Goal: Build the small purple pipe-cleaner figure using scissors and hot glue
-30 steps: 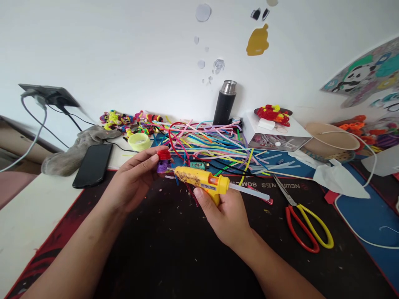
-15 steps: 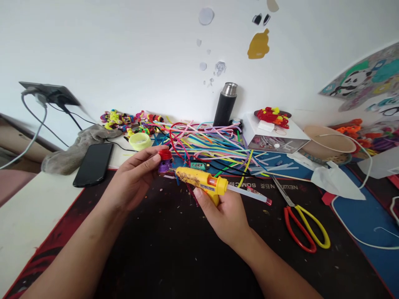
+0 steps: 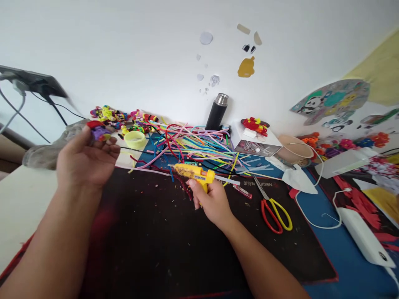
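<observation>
A small red-and-purple fuzzy figure [image 3: 100, 132] is pinched between thumb and fingers of my left hand [image 3: 90, 160], raised at the left with the palm turned up. My right hand [image 3: 212, 201] is wrapped around the handle of a yellow hot glue gun [image 3: 190, 171]. Its nozzle points left, well apart from the figure, and a clear glue stick [image 3: 229, 180] sticks out of its back end. Behind the gun lies a heap of colourful pipe cleaners [image 3: 193, 143]. Part of the figure is hidden by my left fingers.
Scissors [image 3: 276, 211] with red and yellow handles lie on the black mat [image 3: 174, 249]. A pale yellow tape roll [image 3: 135, 140], a black thermos [image 3: 217, 112] and a white box [image 3: 258, 143] stand behind. Finished fuzzy figures [image 3: 109, 114] sit at the back left; a white power bank [image 3: 364, 236] lies right.
My left hand has carried the figure left and up, away from the nozzle, turning palm up. The glue gun stays in my right hand, and the view has swung to the right.
</observation>
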`<state>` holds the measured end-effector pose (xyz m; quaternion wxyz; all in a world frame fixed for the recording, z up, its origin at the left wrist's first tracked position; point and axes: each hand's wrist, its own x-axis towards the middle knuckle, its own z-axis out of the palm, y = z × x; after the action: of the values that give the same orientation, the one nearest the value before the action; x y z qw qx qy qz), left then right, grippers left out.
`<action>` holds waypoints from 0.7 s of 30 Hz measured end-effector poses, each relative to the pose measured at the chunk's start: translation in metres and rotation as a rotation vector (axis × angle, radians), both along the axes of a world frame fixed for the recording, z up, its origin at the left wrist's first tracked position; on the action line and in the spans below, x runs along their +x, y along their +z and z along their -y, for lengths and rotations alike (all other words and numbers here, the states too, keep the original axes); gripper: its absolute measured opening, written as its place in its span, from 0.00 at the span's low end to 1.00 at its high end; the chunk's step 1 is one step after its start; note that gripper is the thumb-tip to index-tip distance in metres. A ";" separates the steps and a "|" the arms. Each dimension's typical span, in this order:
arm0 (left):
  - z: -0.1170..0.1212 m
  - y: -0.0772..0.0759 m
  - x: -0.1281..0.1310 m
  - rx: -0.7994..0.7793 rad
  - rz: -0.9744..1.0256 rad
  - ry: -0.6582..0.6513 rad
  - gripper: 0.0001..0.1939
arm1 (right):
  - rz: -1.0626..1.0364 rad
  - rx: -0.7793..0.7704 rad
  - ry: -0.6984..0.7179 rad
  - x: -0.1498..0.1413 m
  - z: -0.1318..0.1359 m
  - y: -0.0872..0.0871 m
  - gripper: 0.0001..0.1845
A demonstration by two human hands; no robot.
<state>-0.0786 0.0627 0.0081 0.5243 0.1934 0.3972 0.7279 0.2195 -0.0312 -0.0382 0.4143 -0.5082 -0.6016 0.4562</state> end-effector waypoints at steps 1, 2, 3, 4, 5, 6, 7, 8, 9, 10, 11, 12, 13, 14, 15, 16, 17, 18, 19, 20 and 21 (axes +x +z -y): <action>0.001 0.004 0.005 -0.019 0.059 0.063 0.07 | -0.009 -0.003 -0.024 0.001 0.000 0.003 0.34; 0.003 0.007 0.012 -0.039 0.086 0.047 0.08 | 0.005 0.004 -0.051 0.004 0.001 0.006 0.34; 0.006 0.009 0.019 -0.051 0.098 0.014 0.07 | 0.042 0.023 -0.081 0.007 0.003 0.009 0.33; 0.008 0.010 0.026 -0.057 0.112 -0.016 0.06 | 0.102 0.057 -0.115 0.012 0.006 0.011 0.30; 0.010 0.010 0.032 -0.062 0.119 -0.045 0.05 | 0.182 0.101 -0.143 0.017 0.009 0.013 0.26; 0.011 0.009 0.036 -0.058 0.116 -0.079 0.05 | 0.274 0.151 -0.165 0.023 0.013 0.014 0.22; 0.012 0.007 0.039 -0.052 0.110 -0.111 0.05 | 0.374 0.200 -0.172 0.030 0.017 0.014 0.19; 0.013 0.005 0.040 -0.046 0.102 -0.142 0.05 | 0.482 0.226 -0.154 0.036 0.021 0.014 0.17; 0.013 0.004 0.041 -0.041 0.095 -0.170 0.06 | 0.582 0.241 -0.137 0.042 0.024 0.013 0.16; 0.013 0.002 0.041 -0.039 0.091 -0.192 0.06 | 0.668 0.247 -0.112 0.048 0.027 0.011 0.16; 0.012 0.001 0.042 -0.041 0.092 -0.208 0.06 | 0.738 0.246 -0.091 0.053 0.029 0.009 0.16; 0.012 0.000 0.042 -0.042 0.095 -0.217 0.05 | 0.793 0.247 -0.082 0.058 0.029 0.006 0.16; 0.012 0.000 0.043 -0.041 0.097 -0.224 0.05 | 0.844 0.245 -0.073 0.062 0.029 0.004 0.16; 0.013 -0.001 0.044 -0.039 0.099 -0.230 0.05 | 0.892 0.244 -0.058 0.065 0.028 0.001 0.16; 0.013 -0.001 0.046 -0.036 0.101 -0.233 0.05 | 0.932 0.246 -0.036 0.067 0.027 -0.001 0.16; 0.014 -0.001 0.047 -0.033 0.104 -0.234 0.05 | 0.970 0.248 -0.012 0.069 0.026 -0.002 0.16; 0.014 -0.001 0.049 -0.031 0.108 -0.232 0.06 | 1.005 0.251 0.011 0.069 0.024 -0.003 0.16; 0.015 -0.001 0.050 -0.030 0.110 -0.230 0.07 | 1.038 0.251 0.032 0.069 0.022 -0.004 0.16; 0.015 -0.001 0.050 -0.030 0.112 -0.230 0.07 | 1.071 0.245 0.052 0.069 0.021 -0.003 0.16; 0.016 -0.001 0.051 -0.032 0.113 -0.231 0.07 | 1.104 0.234 0.070 0.068 0.020 -0.002 0.17; 0.016 -0.001 0.051 -0.033 0.113 -0.236 0.07 | 1.133 0.223 0.090 0.066 0.020 0.000 0.18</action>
<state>-0.0278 0.0467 0.0066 0.6310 0.1886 0.3535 0.6643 0.2857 -0.0508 -0.0380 0.0587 -0.6004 -0.7950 0.0641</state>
